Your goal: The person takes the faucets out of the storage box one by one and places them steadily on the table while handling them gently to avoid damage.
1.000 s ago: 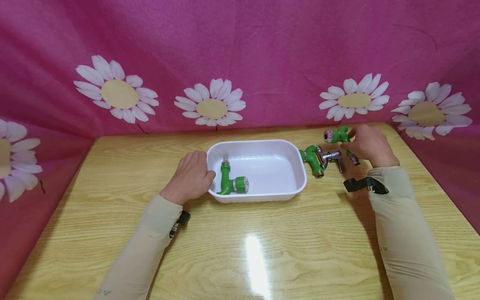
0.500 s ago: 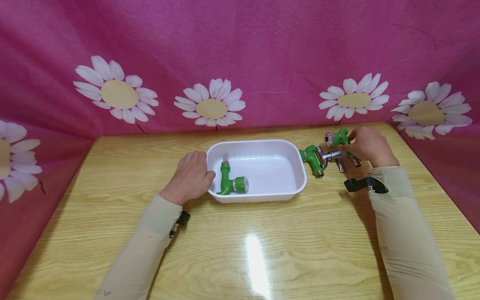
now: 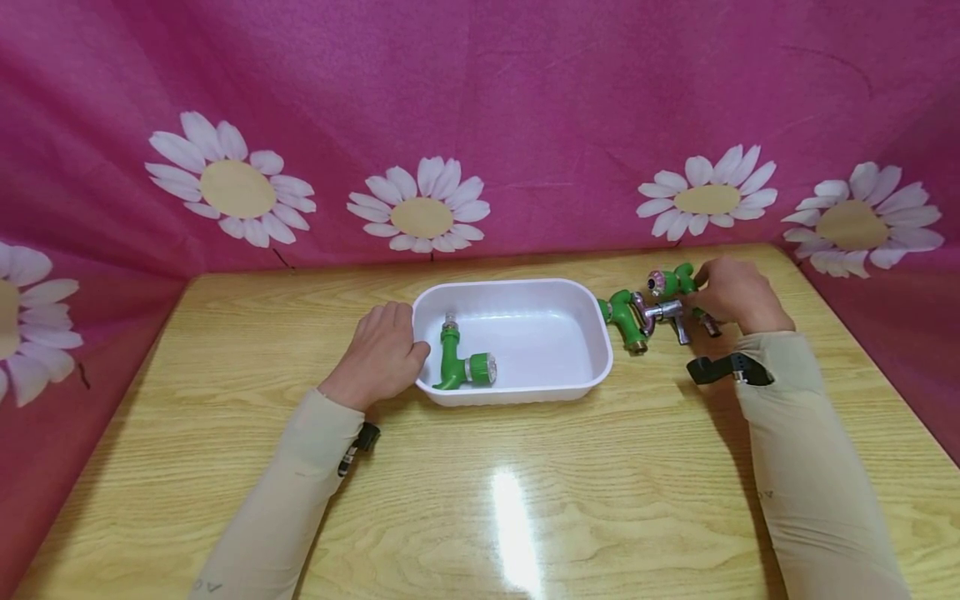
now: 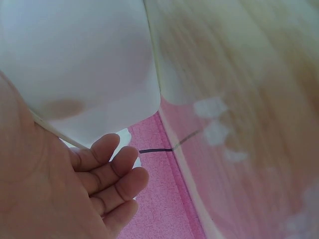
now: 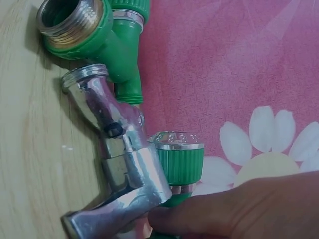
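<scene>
In the head view, my left hand (image 3: pixel 377 354) grips the left end of a white plastic tray (image 3: pixel 513 396), thumb over the rim. The left wrist view shows this hand's fingers (image 4: pixel 130 185) curled beside the tray wall. Inside the tray lies a green tap (image 3: pixel 452 360) with a ribbed knob. Right of the tray, my right hand (image 3: pixel 738 293) pinches another green tap (image 3: pixel 678 282) with a clear-capped knob. Beside it, a chrome tap (image 5: pixel 117 149) and a green tap with a threaded brass end (image 5: pixel 107 47) lie on the table; the palm hides part of the held tap.
The wood-grain table (image 3: pixel 420 500) runs up to a pink cloth (image 3: pixel 525 125) with white daisies, hung behind and at both sides. Light glares off the table in front of the tray. A black strap mount (image 3: pixel 731 369) sits on the right wrist.
The green tap in my right hand has come slightly down and nearer to the chrome tap. My left hand and the tray stay where they were.
</scene>
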Demonstrator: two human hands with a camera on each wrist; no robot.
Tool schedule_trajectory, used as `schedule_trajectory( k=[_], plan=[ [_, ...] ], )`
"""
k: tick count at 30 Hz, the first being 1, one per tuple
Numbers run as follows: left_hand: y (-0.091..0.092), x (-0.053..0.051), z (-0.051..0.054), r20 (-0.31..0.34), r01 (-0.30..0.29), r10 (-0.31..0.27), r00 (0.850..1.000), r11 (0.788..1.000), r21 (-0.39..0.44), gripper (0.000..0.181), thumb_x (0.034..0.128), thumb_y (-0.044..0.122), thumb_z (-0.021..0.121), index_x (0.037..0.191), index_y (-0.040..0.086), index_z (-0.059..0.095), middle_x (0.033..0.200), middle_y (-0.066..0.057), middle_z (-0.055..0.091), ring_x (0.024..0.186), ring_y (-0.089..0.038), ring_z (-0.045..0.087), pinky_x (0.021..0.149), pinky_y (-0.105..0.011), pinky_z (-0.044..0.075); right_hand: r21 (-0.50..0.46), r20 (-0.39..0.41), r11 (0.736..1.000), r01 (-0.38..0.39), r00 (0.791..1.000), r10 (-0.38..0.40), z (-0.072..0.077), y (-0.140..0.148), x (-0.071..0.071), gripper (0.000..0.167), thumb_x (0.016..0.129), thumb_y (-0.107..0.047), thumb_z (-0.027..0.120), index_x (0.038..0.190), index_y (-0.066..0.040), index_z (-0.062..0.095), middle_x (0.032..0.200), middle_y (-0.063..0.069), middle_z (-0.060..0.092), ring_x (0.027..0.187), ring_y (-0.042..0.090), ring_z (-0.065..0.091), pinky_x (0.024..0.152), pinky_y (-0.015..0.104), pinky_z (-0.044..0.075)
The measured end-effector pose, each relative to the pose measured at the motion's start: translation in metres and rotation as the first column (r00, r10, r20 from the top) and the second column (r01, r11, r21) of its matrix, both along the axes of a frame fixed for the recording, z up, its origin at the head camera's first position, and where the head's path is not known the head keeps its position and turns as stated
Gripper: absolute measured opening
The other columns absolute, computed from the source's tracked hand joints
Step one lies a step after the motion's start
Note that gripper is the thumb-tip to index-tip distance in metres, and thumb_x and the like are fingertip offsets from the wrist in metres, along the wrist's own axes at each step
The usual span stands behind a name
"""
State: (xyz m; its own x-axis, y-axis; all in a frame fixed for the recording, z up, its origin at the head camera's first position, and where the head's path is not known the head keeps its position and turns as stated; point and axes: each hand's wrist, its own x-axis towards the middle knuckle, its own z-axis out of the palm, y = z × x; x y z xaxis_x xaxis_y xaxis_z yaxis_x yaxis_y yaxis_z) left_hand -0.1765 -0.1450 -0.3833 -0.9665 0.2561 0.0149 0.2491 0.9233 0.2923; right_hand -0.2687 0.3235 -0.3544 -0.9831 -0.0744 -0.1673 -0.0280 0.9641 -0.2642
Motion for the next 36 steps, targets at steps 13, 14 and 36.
schedule_trajectory(
  k=[13,14,36],
  plan=[
    [-0.0007,-0.0009,0.0003,-0.009,0.006,-0.006,1.000,1.000,0.001,0.044,0.0970,0.025,0.048,0.125,-0.009,0.047,0.105,-0.016,0.051,0.099,-0.029,0.044,0.090,-0.041,0.038,0.002,0.026,1.000,-0.007,1.000,0.007,-0.0034,-0.0013,-0.0007,0.033,0.089,-0.016,0.067,0.110,0.011,0.069,0.089,0.023,0.070,0.081,0.036,0.062,0.067,0.044,0.050],
    [-0.0006,-0.0009,0.0003,-0.006,0.004,-0.004,1.000,1.000,0.002,0.044,0.0970,0.025,0.048,0.126,-0.009,0.047,0.105,-0.015,0.050,0.099,-0.029,0.043,0.090,-0.041,0.037,0.001,0.028,1.000,-0.007,1.000,0.007,-0.0035,-0.0015,-0.0007,0.033,0.089,-0.015,0.067,0.110,0.011,0.069,0.089,0.023,0.070,0.081,0.035,0.062,0.067,0.043,0.050],
    [-0.0007,-0.0005,0.0002,0.002,0.000,0.000,1.000,1.000,0.000,0.045,0.0974,0.025,0.048,0.127,-0.009,0.046,0.107,-0.016,0.051,0.101,-0.030,0.043,0.090,-0.042,0.038,-0.008,0.008,1.000,-0.011,1.000,0.011,-0.0082,0.0000,-0.0023,0.026,0.086,-0.015,0.068,0.100,0.007,0.071,0.080,0.017,0.069,0.077,0.033,0.061,0.062,0.040,0.047]
  ],
)
